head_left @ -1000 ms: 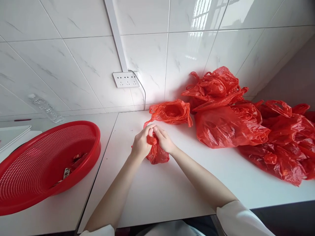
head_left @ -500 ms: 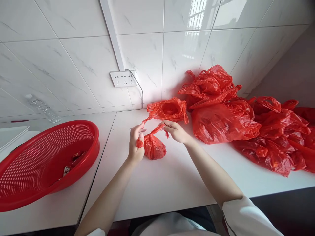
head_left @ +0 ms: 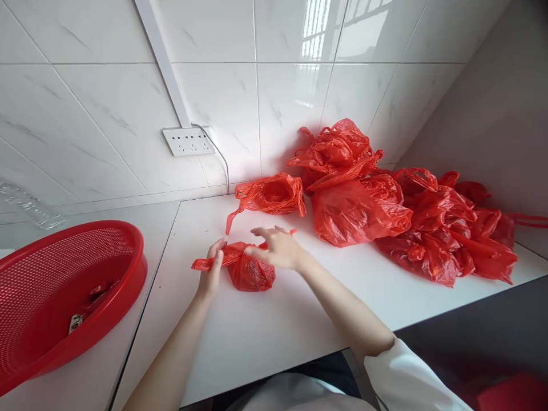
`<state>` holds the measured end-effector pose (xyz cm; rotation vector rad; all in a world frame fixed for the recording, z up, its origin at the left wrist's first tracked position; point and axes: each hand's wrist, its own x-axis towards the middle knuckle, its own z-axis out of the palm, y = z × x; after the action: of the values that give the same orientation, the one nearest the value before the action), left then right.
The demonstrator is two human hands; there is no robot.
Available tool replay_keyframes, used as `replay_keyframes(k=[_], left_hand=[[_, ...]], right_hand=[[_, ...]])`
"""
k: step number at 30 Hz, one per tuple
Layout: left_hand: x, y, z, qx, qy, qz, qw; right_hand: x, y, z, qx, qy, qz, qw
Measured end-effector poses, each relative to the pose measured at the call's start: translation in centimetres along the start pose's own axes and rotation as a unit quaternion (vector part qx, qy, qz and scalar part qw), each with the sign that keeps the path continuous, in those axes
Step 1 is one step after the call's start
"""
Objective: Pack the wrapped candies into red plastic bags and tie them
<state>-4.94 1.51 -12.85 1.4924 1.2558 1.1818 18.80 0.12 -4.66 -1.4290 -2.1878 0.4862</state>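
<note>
A small knotted red plastic bag (head_left: 253, 277) with something lumpy inside rests on the white table, its two handle ends pulled out sideways. My left hand (head_left: 209, 278) pinches the left handle end between thumb and fingers, and the tip sticks out past the hand. Over the right side of the same bag is my right hand (head_left: 280, 250), fingers spread apart; the right handle end partly shows behind it. Just beyond the hands lies a red plastic bag (head_left: 248, 190) with its mouth gaping, one handle trailing toward my left hand.
Several filled red bags (head_left: 359, 214) are piled along the wall to the right. At the left stands a red perforated basket (head_left: 124, 234) holding a few small items. A clear plastic bottle (head_left: 32, 208) lies behind it. A socket strip (head_left: 188, 141) with a cable is on the tiled wall.
My right hand has let go of the handle end and spread its fingers over the bag. The handles now lie out to opposite sides. The view has shifted right.
</note>
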Motion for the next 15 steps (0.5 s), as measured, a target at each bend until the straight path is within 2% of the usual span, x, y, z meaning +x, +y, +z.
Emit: replay_keyframes(k=[2,5,7,8,12,15], left_hand=[[-0.4,0.6,0.0,0.032,-0.073,-0.002,0.997],[-1.2,1.9,-0.1,0.097,-0.19,-0.018,0.977],[-1.8,2.6,0.0,0.122,-0.209,-0.036,0.97],[-2.0,2.9,0.1,0.122,-0.201,-0.043,0.971],[-2.8,3.1,1.1,0.086,-0.166,-0.045,0.981],[-2.6,2.7,1.6,0.073,-0.192,-0.017,0.979]], right_hand=[[0.0,-1.6,2.4,-0.031,-0.008,-0.038,0.999],[0.1,-2.2,5.9,-0.103,-0.051,-0.047,0.992],[0.0,-1.7,7.2,-0.133,-0.052,-0.07,0.987],[-0.1,-1.4,7.5,-0.136,-0.051,-0.088,0.986],[-0.9,-0.2,6.2,-0.069,-0.07,-0.126,0.987],[-2.3,0.6,2.9,0.061,-0.047,-0.098,0.992]])
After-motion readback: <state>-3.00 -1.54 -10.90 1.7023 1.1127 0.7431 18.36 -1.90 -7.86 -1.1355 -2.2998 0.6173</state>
